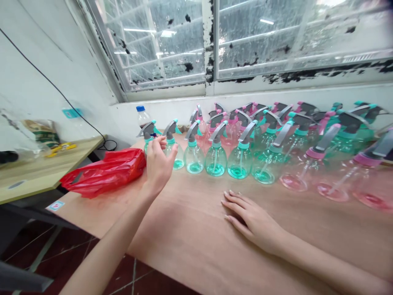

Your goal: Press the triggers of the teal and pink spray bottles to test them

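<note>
My left hand [160, 166] is raised in front of the leftmost spray bottle [146, 144], hiding most of its body. The fingers are loosely bent and the thumb stands apart; I see nothing held, though whether the fingertips touch the bottle is unclear. Just to the right stands a second green spray bottle [178, 164], partly covered by my thumb. My right hand [250, 219] lies flat on the wooden table [190, 229], fingers stretched out, in front of a green spray bottle [239, 164]. These bottles are clear green with grey and turquoise trigger heads.
Several more green and pink spray bottles, such as a pink one [294, 180], fill the table's back and right side. A red plastic bag [107, 170] lies at the left end. Behind stands a blue-capped bottle [143, 116]. A second table [61, 166] adjoins on the left.
</note>
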`<state>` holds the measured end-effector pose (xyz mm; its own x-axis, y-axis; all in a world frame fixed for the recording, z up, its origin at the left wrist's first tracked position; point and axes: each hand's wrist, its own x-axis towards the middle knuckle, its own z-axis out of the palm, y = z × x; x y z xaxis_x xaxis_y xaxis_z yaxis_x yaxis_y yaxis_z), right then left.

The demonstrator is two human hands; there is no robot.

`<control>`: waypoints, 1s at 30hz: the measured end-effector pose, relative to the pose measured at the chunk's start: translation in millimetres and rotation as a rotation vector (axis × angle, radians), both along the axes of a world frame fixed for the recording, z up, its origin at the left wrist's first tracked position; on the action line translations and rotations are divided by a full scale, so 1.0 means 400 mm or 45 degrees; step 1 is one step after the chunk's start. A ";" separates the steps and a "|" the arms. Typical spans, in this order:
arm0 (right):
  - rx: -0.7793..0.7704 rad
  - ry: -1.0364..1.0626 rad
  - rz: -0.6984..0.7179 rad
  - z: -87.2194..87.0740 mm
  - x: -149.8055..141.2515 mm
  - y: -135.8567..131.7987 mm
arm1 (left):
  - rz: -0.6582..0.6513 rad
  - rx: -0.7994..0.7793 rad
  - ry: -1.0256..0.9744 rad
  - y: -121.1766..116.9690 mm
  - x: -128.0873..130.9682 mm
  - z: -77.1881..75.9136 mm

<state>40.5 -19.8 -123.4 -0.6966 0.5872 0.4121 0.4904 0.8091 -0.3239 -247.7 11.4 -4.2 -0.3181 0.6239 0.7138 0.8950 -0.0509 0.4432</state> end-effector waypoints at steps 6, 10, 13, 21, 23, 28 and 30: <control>-0.004 -0.030 0.008 0.007 -0.005 0.001 | -0.160 -0.171 -0.030 0.048 0.061 -0.020; -0.028 -0.030 0.001 0.012 -0.007 0.001 | -0.157 -0.288 -0.053 0.103 0.089 -0.023; -0.054 -0.024 -0.003 0.014 -0.009 0.001 | -0.127 -0.365 -0.033 0.126 0.099 -0.013; -0.091 -0.017 0.029 0.015 -0.006 0.007 | -0.132 -0.430 0.060 0.056 0.086 0.011; -0.106 0.003 0.043 0.016 0.006 0.005 | -0.133 -0.423 0.058 0.012 0.087 0.007; -0.124 0.026 0.034 0.013 0.081 -0.001 | -0.213 -0.398 0.066 -0.119 0.138 -0.024; -0.126 0.030 0.004 0.007 0.125 -0.001 | -0.283 -0.392 0.072 -0.168 0.183 -0.042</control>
<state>90.5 -20.2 -120.4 -0.6896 0.6234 0.3685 0.4789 0.7743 -0.4136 -174.6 -55.6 -20.8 -0.1163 0.8611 0.4949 0.9007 -0.1186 0.4180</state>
